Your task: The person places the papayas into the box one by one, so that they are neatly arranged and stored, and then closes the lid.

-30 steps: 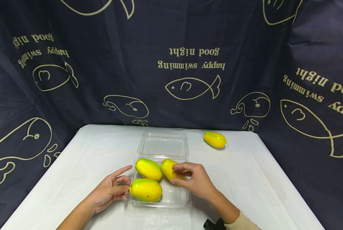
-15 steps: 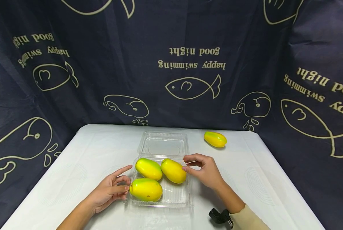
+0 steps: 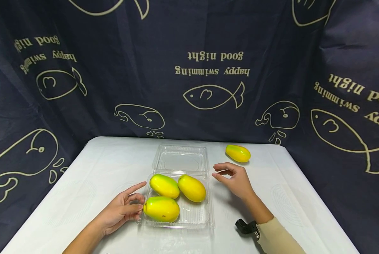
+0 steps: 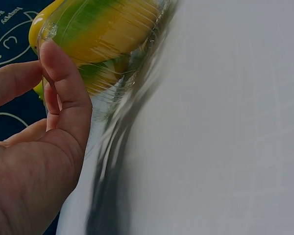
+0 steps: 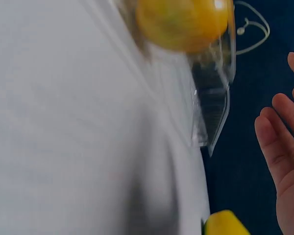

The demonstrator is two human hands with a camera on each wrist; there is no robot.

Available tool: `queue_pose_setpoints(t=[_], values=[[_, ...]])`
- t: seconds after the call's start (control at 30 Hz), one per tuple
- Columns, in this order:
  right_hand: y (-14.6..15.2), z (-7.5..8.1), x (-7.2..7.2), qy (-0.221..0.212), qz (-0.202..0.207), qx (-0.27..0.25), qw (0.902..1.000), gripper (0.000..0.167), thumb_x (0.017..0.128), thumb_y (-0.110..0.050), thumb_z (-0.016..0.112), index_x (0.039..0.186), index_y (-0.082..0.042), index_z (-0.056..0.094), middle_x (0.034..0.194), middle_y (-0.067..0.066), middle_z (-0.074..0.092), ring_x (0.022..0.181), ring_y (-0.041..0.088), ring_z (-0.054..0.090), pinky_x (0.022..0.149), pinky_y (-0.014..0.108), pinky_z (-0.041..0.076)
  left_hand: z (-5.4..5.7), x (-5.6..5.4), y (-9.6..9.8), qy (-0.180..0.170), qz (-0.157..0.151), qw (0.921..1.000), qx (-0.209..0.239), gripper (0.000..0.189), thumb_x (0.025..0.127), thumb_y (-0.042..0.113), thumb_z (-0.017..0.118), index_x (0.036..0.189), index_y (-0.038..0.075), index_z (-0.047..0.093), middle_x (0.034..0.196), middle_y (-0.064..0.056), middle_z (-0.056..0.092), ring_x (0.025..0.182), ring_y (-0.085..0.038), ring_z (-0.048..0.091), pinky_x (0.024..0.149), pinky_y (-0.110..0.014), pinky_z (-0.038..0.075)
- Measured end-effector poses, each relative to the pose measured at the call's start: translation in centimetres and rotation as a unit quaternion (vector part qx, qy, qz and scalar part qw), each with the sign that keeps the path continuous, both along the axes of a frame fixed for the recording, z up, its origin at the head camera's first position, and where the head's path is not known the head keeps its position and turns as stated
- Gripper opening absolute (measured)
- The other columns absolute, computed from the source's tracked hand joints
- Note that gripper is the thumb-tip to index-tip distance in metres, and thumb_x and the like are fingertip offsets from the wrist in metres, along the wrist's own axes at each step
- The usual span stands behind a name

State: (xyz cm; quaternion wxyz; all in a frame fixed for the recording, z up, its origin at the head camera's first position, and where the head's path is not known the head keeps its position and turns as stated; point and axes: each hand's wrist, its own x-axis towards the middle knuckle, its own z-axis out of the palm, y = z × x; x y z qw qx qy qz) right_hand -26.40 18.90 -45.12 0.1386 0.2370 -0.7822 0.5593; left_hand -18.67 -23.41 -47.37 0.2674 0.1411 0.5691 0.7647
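A clear plastic clamshell container lies with its lid folded back. Three yellow-green fruits, like mangoes or papayas, sit in its base: one at the back left, one at the back right and one at the front left. My left hand pinches the container's left rim between thumb and finger, plainest in the left wrist view. To the right of the container, my right hand hovers with relaxed fingers and holds nothing. A similar fruit lies apart at the back right.
The white-covered table stands against dark blue curtains printed with fish, whales and words. A black strap piece hangs by my right sleeve.
My right hand has let go of the back right fruit, leaving it in the container, and has moved right and back toward the lone fruit. The left hand stays at the rim.
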Motion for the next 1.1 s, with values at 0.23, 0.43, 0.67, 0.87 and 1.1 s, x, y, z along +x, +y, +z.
queue_pose_setpoints(t=[0.23,0.43,0.67,0.87,1.1], values=[[0.5,1.6,0.4,-0.005,-0.037,0.005,0.9993,0.026,0.083,0.005,0.080,0.108,0.010,0.074,0.103,0.030,0.073,0.085,0.016,0.076,0.078,0.026,0.063,0.0,0.0,0.0,0.003,0.000,1.0000,0.000,0.086,0.100,-0.004,0.058,0.165,0.008,0.003,0.106,0.004,0.059,0.077,-0.009,0.065,0.070,-0.021,0.060],[1.3,1.7,-0.2,0.007,-0.060,0.003,0.9982,0.024,0.083,0.001,0.081,0.105,0.009,0.075,0.102,0.027,0.075,0.088,0.020,0.075,0.081,0.029,0.063,0.0,0.0,0.1,0.001,0.001,1.0000,0.000,0.087,0.099,-0.004,0.059,0.165,0.008,0.002,0.106,0.004,0.059,0.077,-0.009,0.065,0.070,-0.021,0.060],[2.2,1.4,-1.1,0.005,-0.109,0.009,0.9940,0.023,0.083,-0.003,0.083,0.103,0.006,0.076,0.101,0.023,0.076,0.086,0.015,0.074,0.086,0.040,0.062,0.0,0.1,0.1,-0.001,0.005,1.0000,-0.006,0.087,0.099,-0.003,0.059,0.165,0.008,0.003,0.106,0.004,0.059,0.077,-0.009,0.064,0.069,-0.021,0.060],[3.2,0.7,-2.3,0.010,-0.146,0.021,0.9889,0.021,0.084,-0.005,0.083,0.102,0.004,0.077,0.098,0.022,0.077,0.085,0.015,0.074,0.085,0.027,0.061,0.0,0.1,0.1,0.002,0.004,1.0000,-0.005,0.086,0.099,-0.004,0.059,0.165,0.008,0.004,0.105,0.004,0.058,0.078,-0.009,0.064,0.070,-0.021,0.060],[4.8,-1.2,-4.5,0.024,-0.178,-0.002,0.9838,0.022,0.081,-0.009,0.087,0.101,-0.004,0.080,0.097,0.019,0.078,0.082,0.006,0.071,0.076,0.012,0.055,0.1,0.1,0.1,0.004,0.004,1.0000,-0.005,0.087,0.099,-0.004,0.059,0.165,0.008,0.003,0.105,0.004,0.058,0.079,-0.009,0.064,0.070,-0.021,0.061]])
